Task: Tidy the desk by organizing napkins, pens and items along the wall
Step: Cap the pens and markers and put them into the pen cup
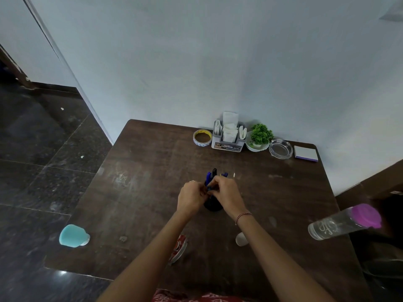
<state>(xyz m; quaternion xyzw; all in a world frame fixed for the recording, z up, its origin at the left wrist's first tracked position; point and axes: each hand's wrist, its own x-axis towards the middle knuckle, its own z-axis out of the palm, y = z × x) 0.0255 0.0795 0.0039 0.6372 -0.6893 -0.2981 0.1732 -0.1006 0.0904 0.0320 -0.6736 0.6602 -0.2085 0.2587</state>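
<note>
The fingers (219, 184) of both hands are curling together around a bunch of pens (211, 175), pinching their blue and black barrels. Which finger is touching which pen is too small to tell. The left hand (192, 198) and right hand (227, 196) are meeting knuckle to knuckle, equally close to the bunch. The pens are standing nearly upright in a dark pen cup (213, 207) at the middle of the brown table (152, 171).

Well apart, far and to the right, a row is lining the wall: tape roll (202, 137), napkin holder (228, 137), small potted plant (260, 136), glass ashtray (280, 148) and notepad (305, 153). The cup is probably heading that way.

A purple-capped bottle (344, 223) is sitting at the right edge, and a teal cup (73, 235) at the near left.
</note>
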